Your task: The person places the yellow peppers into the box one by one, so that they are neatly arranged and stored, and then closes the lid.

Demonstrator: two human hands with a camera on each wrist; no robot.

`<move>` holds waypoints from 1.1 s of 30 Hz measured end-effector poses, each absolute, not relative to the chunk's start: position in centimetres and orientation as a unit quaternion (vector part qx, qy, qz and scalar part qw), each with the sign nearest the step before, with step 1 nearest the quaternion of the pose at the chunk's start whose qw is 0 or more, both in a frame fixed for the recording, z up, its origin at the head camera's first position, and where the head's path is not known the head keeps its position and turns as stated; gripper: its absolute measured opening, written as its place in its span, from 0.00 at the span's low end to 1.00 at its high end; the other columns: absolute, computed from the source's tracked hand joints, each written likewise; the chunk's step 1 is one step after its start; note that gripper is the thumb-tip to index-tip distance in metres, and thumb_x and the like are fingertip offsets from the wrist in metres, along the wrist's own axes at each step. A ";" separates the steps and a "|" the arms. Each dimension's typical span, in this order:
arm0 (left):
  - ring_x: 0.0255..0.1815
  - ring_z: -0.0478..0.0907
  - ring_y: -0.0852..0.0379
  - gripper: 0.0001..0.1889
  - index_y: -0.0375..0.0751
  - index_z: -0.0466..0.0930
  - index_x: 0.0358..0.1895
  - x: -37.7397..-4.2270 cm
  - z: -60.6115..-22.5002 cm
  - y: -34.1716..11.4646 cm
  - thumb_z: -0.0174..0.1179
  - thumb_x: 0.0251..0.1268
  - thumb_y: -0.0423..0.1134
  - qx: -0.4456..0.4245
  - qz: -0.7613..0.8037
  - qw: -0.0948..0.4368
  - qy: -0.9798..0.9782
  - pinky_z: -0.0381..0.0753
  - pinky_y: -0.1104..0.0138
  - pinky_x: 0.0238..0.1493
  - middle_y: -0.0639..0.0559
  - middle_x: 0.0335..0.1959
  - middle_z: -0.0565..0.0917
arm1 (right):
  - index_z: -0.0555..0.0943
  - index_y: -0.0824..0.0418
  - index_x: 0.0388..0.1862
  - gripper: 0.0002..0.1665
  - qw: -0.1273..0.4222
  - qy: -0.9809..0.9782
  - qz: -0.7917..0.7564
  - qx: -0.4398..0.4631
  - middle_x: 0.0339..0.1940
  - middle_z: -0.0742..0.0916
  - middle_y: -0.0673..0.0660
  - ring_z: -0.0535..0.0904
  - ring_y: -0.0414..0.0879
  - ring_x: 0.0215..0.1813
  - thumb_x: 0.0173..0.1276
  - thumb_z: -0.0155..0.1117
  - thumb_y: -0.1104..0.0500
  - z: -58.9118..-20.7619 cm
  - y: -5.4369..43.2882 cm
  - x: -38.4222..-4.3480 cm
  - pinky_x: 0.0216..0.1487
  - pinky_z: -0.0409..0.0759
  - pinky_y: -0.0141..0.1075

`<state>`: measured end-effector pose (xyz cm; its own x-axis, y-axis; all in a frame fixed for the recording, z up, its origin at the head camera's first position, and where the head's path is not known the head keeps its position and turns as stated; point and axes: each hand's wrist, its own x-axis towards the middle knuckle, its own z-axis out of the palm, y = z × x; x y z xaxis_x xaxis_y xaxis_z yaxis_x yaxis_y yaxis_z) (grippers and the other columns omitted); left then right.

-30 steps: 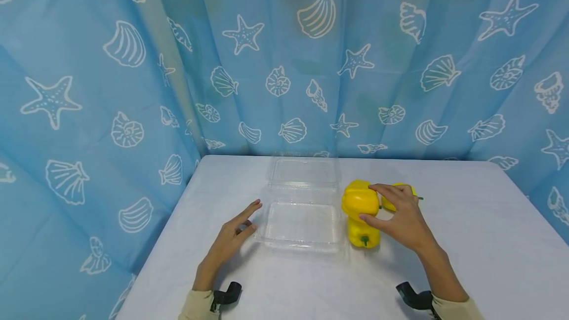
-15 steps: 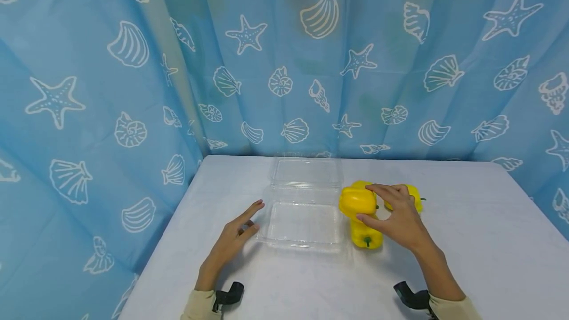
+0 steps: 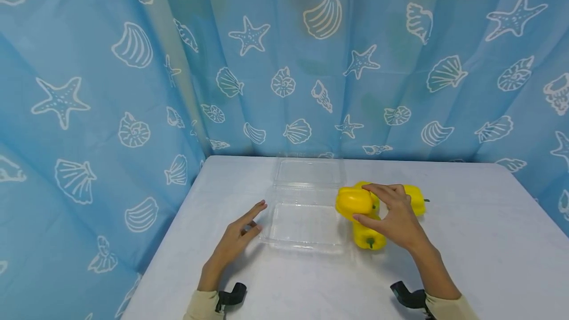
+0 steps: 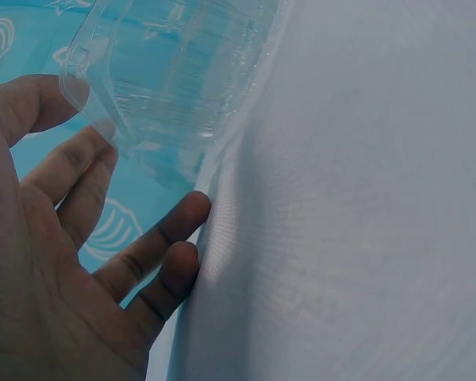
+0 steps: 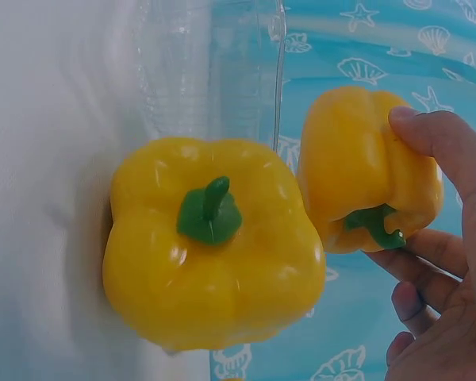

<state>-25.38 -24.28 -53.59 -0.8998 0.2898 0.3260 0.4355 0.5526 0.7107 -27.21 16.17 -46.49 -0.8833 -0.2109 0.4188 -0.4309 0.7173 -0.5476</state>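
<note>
Fingers of the right hand (image 3: 397, 221): clamped on one yellow pepper (image 3: 353, 201), up above the tabletop (image 3: 293, 280), by the clear container's (image 3: 306, 225) right edge!
Fingers of the left hand (image 3: 234, 238): apart, tips at the container's left rim.
Other peppers: three down, front pepper (image 3: 368, 237), right pepper (image 3: 416, 200), rear pepper (image 3: 362, 183) mostly hidden.
Container count: one, lid (image 3: 308, 171) open.

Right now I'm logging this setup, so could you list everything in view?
table: one, white, lower centre
container: one, clear, open on the table
held pepper: one, yellow, in the right hand
other peppers: three, yellow, right of container, one mostly hidden
curtain: at least one, blue, beyond the table
wrist devices: two, black, one per wrist
sleeves: two, beige, lower edge
left hand: one, at the container's left edge
right hand: one, gripping the held pepper
</note>
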 end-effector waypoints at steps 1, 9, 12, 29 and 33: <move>0.42 0.77 0.58 0.28 0.51 0.66 0.76 -25.4 -53.6 -24.3 0.57 0.75 0.38 -0.207 -0.425 0.086 -0.877 0.78 0.60 0.44 0.57 0.77 0.64 | 0.78 0.57 0.66 0.44 0.164 -0.911 0.333 0.177 0.64 0.80 0.60 0.65 0.55 0.57 0.54 0.79 0.39 -46.5 16.1 -27.2 0.50 0.64 0.56; 0.43 0.77 0.60 0.28 0.54 0.65 0.76 -25.5 -53.6 -24.5 0.56 0.76 0.39 -0.212 -0.426 0.082 -0.876 0.78 0.61 0.44 0.58 0.77 0.63 | 0.78 0.56 0.66 0.44 0.162 -0.909 0.340 0.179 0.63 0.81 0.58 0.64 0.54 0.57 0.53 0.79 0.39 -46.6 15.6 -27.4 0.50 0.63 0.55; 0.43 0.78 0.60 0.28 0.52 0.65 0.76 -25.5 -53.5 -24.5 0.56 0.76 0.39 -0.218 -0.427 0.084 -0.874 0.78 0.62 0.43 0.58 0.77 0.63 | 0.78 0.55 0.66 0.44 0.165 -0.908 0.340 0.179 0.64 0.81 0.58 0.64 0.54 0.57 0.53 0.79 0.39 -46.7 15.3 -27.5 0.51 0.62 0.55; 0.42 0.79 0.58 0.28 0.52 0.66 0.76 -25.4 -53.6 -24.4 0.57 0.75 0.38 -0.213 -0.426 0.090 -0.875 0.78 0.62 0.42 0.56 0.76 0.64 | 0.78 0.51 0.65 0.42 0.154 -0.905 0.350 0.188 0.64 0.81 0.57 0.64 0.54 0.58 0.53 0.80 0.39 -46.7 14.0 -28.0 0.52 0.64 0.55; 0.42 0.79 0.57 0.28 0.53 0.66 0.76 -25.4 -53.5 -24.4 0.57 0.75 0.38 -0.208 -0.429 0.084 -0.875 0.77 0.63 0.42 0.57 0.76 0.64 | 0.79 0.51 0.65 0.42 0.158 -0.903 0.350 0.191 0.63 0.81 0.57 0.64 0.54 0.57 0.52 0.80 0.40 -46.8 13.9 -28.1 0.51 0.63 0.54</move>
<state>-25.39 -24.35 -53.46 -0.8997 0.2910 0.3254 0.4355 0.5464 0.7154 -28.13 13.91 -46.83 -0.8768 -0.2347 0.4196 -0.4561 0.6821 -0.5716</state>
